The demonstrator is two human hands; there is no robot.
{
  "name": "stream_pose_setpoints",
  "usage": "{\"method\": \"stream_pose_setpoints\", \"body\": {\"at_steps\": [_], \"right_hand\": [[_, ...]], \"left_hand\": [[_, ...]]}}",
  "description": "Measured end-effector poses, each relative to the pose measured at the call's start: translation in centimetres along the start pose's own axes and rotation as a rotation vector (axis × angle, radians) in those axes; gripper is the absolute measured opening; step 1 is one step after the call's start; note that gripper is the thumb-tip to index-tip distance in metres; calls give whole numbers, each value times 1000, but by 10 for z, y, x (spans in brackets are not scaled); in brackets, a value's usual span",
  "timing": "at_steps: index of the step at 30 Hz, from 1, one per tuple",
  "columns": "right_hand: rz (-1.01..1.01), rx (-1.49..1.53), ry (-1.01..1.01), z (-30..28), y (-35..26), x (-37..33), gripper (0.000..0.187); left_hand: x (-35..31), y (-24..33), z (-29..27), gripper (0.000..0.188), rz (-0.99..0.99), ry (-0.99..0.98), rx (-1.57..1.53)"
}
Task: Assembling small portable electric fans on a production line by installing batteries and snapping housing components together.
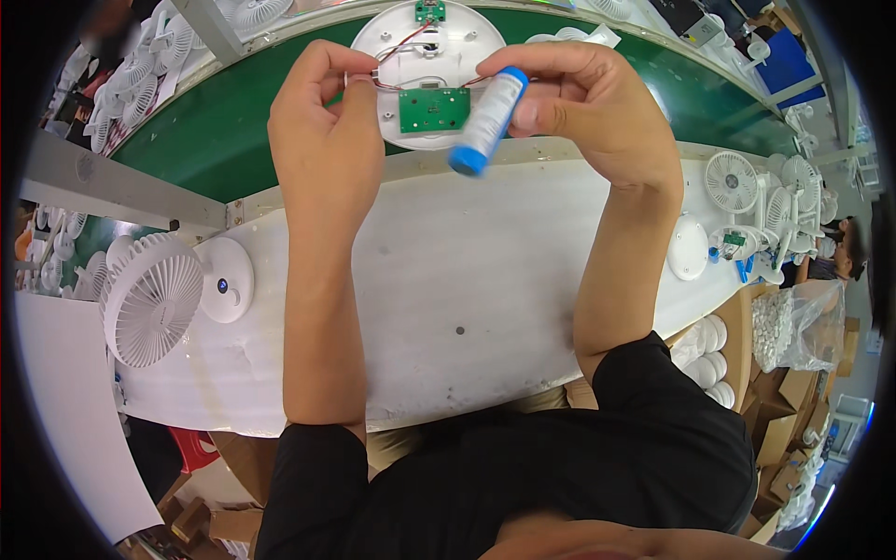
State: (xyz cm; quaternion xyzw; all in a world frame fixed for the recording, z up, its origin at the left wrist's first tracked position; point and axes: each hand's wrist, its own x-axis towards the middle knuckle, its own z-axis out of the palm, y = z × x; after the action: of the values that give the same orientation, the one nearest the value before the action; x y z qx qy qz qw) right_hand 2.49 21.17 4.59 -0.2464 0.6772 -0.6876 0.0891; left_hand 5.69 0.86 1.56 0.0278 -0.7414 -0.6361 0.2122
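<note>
Up near 12 o'clock, a blue cylindrical battery, white-labelled, tilts in the R hand, gripped btwn thumb & fingers, before a round white fan base w/ green PCBs; L hand, approx. 11, pinches thin wiring.

My white desk has a green surface past its far edge, cardboard boxes off its right.
</note>
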Motion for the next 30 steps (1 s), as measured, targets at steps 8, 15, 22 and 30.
{"method": "stream_pose_setpoints", "body": {"at_steps": [8, 15, 22, 30], "right_hand": [[34, -165, 280, 18, 6, 13, 19], [-194, -716, 440, 30, 11, 17, 4], [-369, -668, 362, 10, 70, 35, 19], [-62, -13, 182, 19, 57, 36, 24]], "left_hand": [[-3, -4, 7, 14, 39, -2, -42], [-3, -1, 4, 9, -5, -5, -17], [4, -20, 0, 13, 107, -63, 215], [8, -2, -14, 11, 121, 52, 31]]}}
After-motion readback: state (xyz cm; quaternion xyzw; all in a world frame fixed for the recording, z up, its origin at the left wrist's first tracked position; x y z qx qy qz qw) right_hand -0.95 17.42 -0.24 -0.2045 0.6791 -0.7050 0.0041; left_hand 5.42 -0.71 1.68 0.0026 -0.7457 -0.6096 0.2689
